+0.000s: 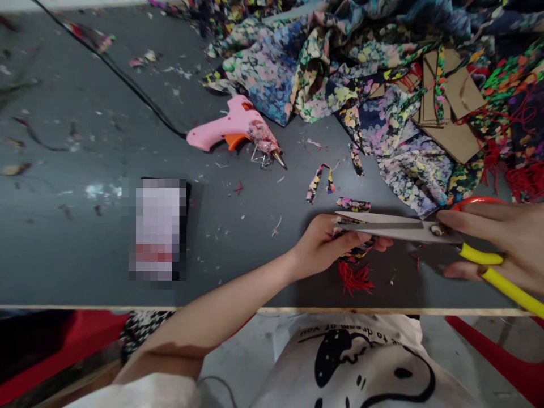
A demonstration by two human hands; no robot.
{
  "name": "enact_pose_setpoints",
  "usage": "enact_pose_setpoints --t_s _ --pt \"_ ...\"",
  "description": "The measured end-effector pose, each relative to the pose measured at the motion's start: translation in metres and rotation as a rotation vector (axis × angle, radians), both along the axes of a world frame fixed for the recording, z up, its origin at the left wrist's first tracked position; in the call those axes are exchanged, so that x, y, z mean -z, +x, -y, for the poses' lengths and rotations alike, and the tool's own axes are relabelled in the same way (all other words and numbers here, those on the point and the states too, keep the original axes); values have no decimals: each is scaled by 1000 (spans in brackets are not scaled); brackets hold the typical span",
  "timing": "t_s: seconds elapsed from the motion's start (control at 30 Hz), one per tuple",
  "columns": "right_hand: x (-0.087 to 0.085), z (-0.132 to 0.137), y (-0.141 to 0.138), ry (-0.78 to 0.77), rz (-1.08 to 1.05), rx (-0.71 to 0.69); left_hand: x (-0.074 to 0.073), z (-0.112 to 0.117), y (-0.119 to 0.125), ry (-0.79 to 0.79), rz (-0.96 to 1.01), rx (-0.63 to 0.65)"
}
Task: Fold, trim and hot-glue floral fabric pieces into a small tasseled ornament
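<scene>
My left hand (321, 243) pinches a small dark floral fabric piece (351, 256) near the table's front edge. A red tassel (355, 277) hangs from the side of it toward me. In my right hand (510, 229) is a pair of scissors (399, 228) with yellow and red-orange handles. Its blades point left, slightly parted, and lie across the upper edge of the fabric piece by my left thumb. Just beyond the blades lies a cut floral strip (353, 203). The fingers of my left hand are partly hidden behind the fabric and blades.
A pink hot glue gun (225, 126) lies mid-table, its black cord (127, 82) running to the upper left. A phone (158, 229) with a blurred screen sits at left. Floral cloth (272, 73), cardboard pieces (461, 136) and red threads (525, 178) are heaped behind and right. Scraps dot the table.
</scene>
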State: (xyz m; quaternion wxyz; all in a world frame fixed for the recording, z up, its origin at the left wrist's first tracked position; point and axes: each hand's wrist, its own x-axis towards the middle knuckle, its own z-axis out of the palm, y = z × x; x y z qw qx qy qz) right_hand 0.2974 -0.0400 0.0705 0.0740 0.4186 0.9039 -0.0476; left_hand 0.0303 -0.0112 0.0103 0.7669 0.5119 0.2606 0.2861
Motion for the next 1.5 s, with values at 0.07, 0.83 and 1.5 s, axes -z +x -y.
enact_pose_setpoints --t_s 0.07,0.83,1.5 --pt "-1 0 0 6 -16 -17 1 1 0 0 4 -4" --pt "-4 -4 -10 50 45 -60 -4 5 -1 -125 71 62" --pt "21 -16 10 137 -25 265 4 2 -2 -275 17 -142"
